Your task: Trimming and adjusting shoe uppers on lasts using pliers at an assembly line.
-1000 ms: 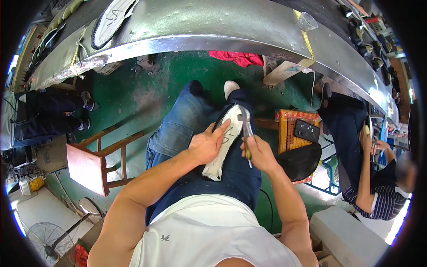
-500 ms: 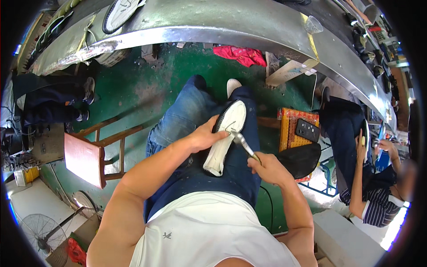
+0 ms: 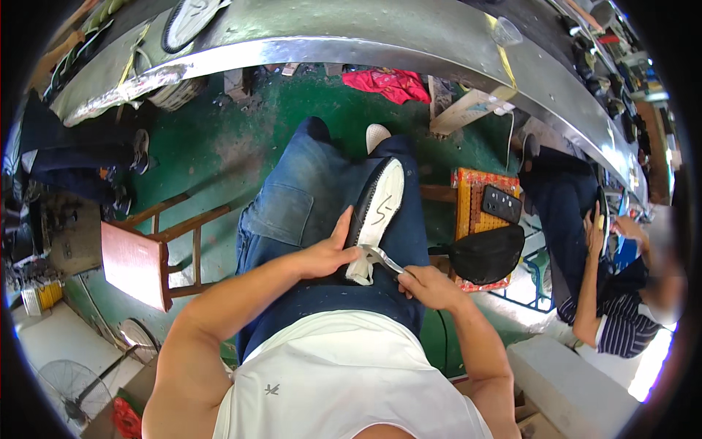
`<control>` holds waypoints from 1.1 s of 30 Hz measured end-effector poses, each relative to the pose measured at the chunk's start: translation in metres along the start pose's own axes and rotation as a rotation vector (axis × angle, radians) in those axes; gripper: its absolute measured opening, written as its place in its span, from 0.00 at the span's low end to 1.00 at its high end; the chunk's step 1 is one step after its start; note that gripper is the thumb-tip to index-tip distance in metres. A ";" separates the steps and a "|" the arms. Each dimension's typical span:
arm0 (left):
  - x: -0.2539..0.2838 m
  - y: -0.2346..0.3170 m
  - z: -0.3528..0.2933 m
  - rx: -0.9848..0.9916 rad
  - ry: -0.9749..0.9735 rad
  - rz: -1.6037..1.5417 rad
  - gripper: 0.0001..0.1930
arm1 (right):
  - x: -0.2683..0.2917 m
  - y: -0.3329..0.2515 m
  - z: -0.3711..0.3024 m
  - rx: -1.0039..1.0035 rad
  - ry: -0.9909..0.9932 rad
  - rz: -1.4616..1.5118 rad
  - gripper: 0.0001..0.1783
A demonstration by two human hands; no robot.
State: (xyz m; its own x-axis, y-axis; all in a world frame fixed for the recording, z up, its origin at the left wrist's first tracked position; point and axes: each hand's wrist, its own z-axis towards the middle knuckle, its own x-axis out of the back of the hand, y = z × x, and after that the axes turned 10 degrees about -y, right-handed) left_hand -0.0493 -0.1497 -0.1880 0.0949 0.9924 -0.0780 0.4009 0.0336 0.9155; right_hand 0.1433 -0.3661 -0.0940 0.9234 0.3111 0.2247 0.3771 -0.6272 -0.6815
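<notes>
A shoe (image 3: 382,203) lies across my thighs with its white underside up, its dark edge ringed by stitches and a dark squiggle marked on the white. My left hand (image 3: 330,254) steadies it at the left edge, thumb pressed on the white near the heel end and fingers partly hidden along the side. In my right hand (image 3: 433,287) is a metal hammer (image 3: 387,261), gripped by its handle. Its head rests at or just over the narrow heel part, close to my left thumb; whether it touches cannot be made out.
A metal workbench (image 3: 329,55) curves across the front, with another shoe (image 3: 191,23) on it. To the left stands a wooden stool (image 3: 135,263). On the right, a beaded seat (image 3: 469,212) bears a phone (image 3: 502,204) and a black pouch (image 3: 488,254); beyond it a person works.
The hammer and both hands have moved down the shoe toward its heel end. My left thumb has left the middle of the underside, so the dark squiggle now shows fully.
</notes>
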 end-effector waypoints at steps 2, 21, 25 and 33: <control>-0.003 0.005 -0.001 0.027 -0.002 -0.215 0.49 | 0.012 0.001 -0.001 -0.168 -0.233 0.314 0.24; 0.030 0.087 -0.007 -0.170 0.089 -1.182 0.32 | -0.039 -0.006 -0.018 -0.161 0.352 -0.020 0.24; 0.032 0.094 -0.005 -0.241 -0.181 -1.226 0.42 | -0.033 -0.036 -0.014 0.099 0.566 -0.550 0.34; 0.006 0.078 0.016 -0.240 -0.043 -1.500 0.40 | -0.014 -0.088 0.023 0.617 0.862 -0.333 0.42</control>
State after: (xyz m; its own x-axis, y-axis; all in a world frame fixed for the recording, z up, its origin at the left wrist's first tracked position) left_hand -0.0028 -0.1431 -0.1232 -0.2264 0.0209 -0.9738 -0.0046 0.9997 0.0226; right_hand 0.0951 -0.2992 -0.0530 0.6135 -0.3531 0.7064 0.7365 -0.0669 -0.6731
